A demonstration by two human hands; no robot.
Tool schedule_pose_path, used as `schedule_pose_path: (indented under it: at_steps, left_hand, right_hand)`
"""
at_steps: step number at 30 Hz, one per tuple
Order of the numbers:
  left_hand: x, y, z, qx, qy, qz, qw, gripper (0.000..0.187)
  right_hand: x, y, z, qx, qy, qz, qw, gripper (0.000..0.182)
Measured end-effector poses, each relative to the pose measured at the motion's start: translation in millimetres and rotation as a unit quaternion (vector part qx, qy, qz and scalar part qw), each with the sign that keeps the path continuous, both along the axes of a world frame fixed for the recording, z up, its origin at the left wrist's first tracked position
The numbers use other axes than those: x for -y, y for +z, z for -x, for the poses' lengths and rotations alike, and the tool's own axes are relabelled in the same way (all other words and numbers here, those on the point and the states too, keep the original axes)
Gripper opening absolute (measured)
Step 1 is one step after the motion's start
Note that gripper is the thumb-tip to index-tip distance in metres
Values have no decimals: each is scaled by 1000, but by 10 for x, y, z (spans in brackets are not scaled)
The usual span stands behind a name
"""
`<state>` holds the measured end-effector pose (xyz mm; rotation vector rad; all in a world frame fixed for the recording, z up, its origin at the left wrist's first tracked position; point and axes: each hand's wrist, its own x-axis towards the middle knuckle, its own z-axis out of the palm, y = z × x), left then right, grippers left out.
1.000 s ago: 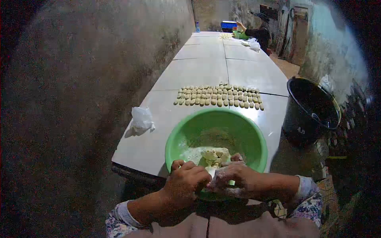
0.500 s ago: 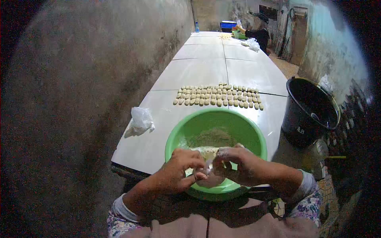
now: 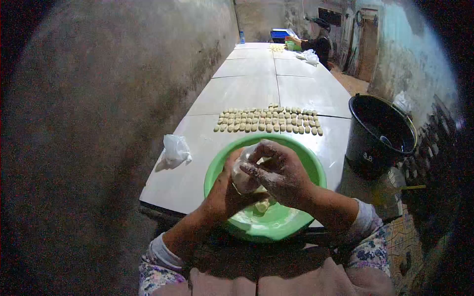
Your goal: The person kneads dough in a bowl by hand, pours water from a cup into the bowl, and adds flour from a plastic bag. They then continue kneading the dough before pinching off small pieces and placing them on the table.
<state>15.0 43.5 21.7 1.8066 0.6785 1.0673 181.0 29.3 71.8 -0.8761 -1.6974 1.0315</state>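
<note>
A green bowl (image 3: 213,180) stands at the near end of the table, dusted inside with white powder. Above it, my left hand (image 3: 223,190) is wrapped round a small clear plastic bag (image 3: 241,176) with something pale in it. My right hand (image 3: 286,175), its fingers coated in powder, is closed at the bag's upper edge; the fingertips are partly hidden. Below both hands, a pale dough lump (image 3: 262,205) shows in the bowl. Past the bowl, rows of small oval dough pieces (image 3: 269,118) lie on the table.
A white plastic bag (image 3: 176,150) rests on the table at left. To the right stands a black bucket (image 3: 373,148). The long white table (image 3: 247,91) runs beside a wall. At its far end are a person in dark clothes (image 3: 322,47), a blue crate (image 3: 279,35) and another white bag (image 3: 310,56).
Both hands have risen from low over the bowl's near side to above its middle. My left hand now wraps the small bag, with my right hand at its top. The camera view has shifted slightly.
</note>
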Motion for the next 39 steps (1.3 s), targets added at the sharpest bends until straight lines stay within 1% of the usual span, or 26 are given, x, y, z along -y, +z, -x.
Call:
schedule_pose_path:
  at_steps: [1, 2, 3, 4, 6, 7, 8, 10, 11, 13, 14, 16, 17, 18, 20, 23, 26, 27, 28, 29, 30, 31, 34, 36, 38, 39]
  left_hand:
    - [-300, -256, 50, -51, -20, -22, 998, 92]
    - [-459, -383, 78, -101, -40, -46, 993, 85]
    - [-402, -314, 77, -100, -42, -47, 993, 85]
    - [-269, -177, 68, -69, -33, -17, 997, 78]
    - [-78, 21, 74, -6, -15, 44, 999, 64]
    - [-103, 117, 90, -86, 27, -41, 995, 62]
    - [-84, 236, 99, -152, 71, -111, 980, 58]
    - [-154, 227, 109, -188, 110, -153, 964, 52]
    - [-170, 251, 114, -189, 108, -153, 964, 52]
    - [-202, 295, 105, -289, 168, -288, 897, 46]
    - [-214, 297, 89, -291, 166, -288, 897, 46]
    - [-237, 293, 62, -324, 196, -359, 853, 40]
    - [-254, 273, 32, -328, 199, -343, 857, 37]
    - [-249, 285, 13, -329, 199, -343, 857, 37]
    - [-219, 322, -7, -386, 210, -355, 825, 37]
    - [-230, 266, -38, -376, 224, -356, 826, 36]
    - [-187, 290, -100, -374, 229, -340, 832, 33]
    - [-178, 285, -115, -377, 225, -342, 831, 32]
    - [-175, 280, -119, -380, 221, -344, 830, 31]
    - [-261, 173, -98, -381, 222, -366, 820, 30]
    - [-259, 171, -100, -381, 223, -366, 820, 30]
    - [-252, 169, -113, -383, 222, -369, 817, 29]
    - [-225, 166, -151, -402, 221, -361, 812, 27]
    - [-238, 145, -157, -395, 223, -356, 817, 27]
    - [-200, 169, -168, -414, 222, -354, 809, 28]
    - [-199, 142, -176, -400, 218, -355, 817, 28]
  right_hand:
    - [17, -12, -7, -20, 14, 9, 1000, 11]
    - [22, -27, -31, -40, 26, 17, 999, 10]
    - [-37, -111, -75, -36, 12, 8, 999, 10]
    - [-31, -114, -147, -35, 11, 8, 999, 10]
    - [-26, -112, -307, 21, 2, 64, 998, 10]
    - [-26, -102, -376, 33, 1, 70, 997, 11]
    - [-20, -132, -462, 8, -1, 48, 999, 11]
    - [-21, -166, -573, 16, -27, 47, 998, 11]
    - [2, -156, -589, 15, -28, 48, 998, 11]
    - [59, -113, -616, 117, -65, 20, 991, 14]
    - [49, -153, -615, 115, -67, 21, 991, 14]
    - [10, -242, -579, 183, -85, -121, 972, 26]
    - [-17, -232, -550, 231, -95, -121, 961, 31]
    - [-40, -265, -534, 230, -95, -121, 961, 31]
    - [-90, -347, -495, 252, -116, -172, 945, 33]
    - [-58, -258, -399, 282, -110, -186, 935, 32]
    - [-67, -200, -339, 312, -81, -152, 935, 34]
    - [-88, -226, -320, 297, -76, -172, 936, 30]
    - [-109, -237, -316, 297, -76, -171, 936, 30]
    - [-133, -241, -310, 327, -69, -160, 929, 25]
    - [-156, -251, -303, 358, -61, -148, 920, 22]
    - [-173, -285, -304, 356, -76, -197, 910, 16]
    - [-213, -314, -321, 366, -84, -217, 901, 13]
    - [-213, -326, -322, 366, -91, -203, 904, 12]
    - [-212, -343, -328, 376, -85, -225, 895, 10]
    - [-208, -323, -318, 394, -89, -200, 893, 8]
